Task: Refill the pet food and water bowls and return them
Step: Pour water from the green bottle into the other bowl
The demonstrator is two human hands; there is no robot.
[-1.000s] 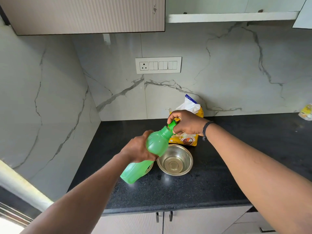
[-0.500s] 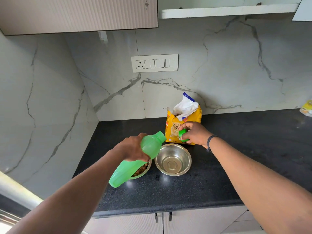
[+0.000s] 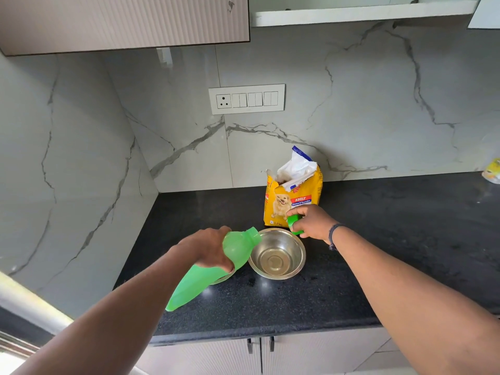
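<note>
My left hand (image 3: 208, 249) grips a green plastic bottle (image 3: 203, 277) near its shoulder and tilts it, the uncapped neck reaching over the left rim of a steel bowl (image 3: 277, 254) on the black counter. The bowl looks almost empty and shiny inside. My right hand (image 3: 311, 221) holds the green cap (image 3: 294, 221) just behind the bowl's far rim. A second bowl (image 3: 224, 278) lies mostly hidden under the bottle and my left hand. An open yellow dog food bag (image 3: 293, 196) stands upright behind the bowls.
The black counter (image 3: 392, 239) runs right along a marble wall, with a yellow-white packet (image 3: 492, 171) at its far right edge. A socket panel (image 3: 246, 99) sits on the wall above. Cabinet doors (image 3: 259, 353) lie below the counter's front edge.
My right hand took the cap off the bottle and moved it right, down behind the bowl. My left hand tipped the bottle's neck lower, over the steel bowl's rim.
</note>
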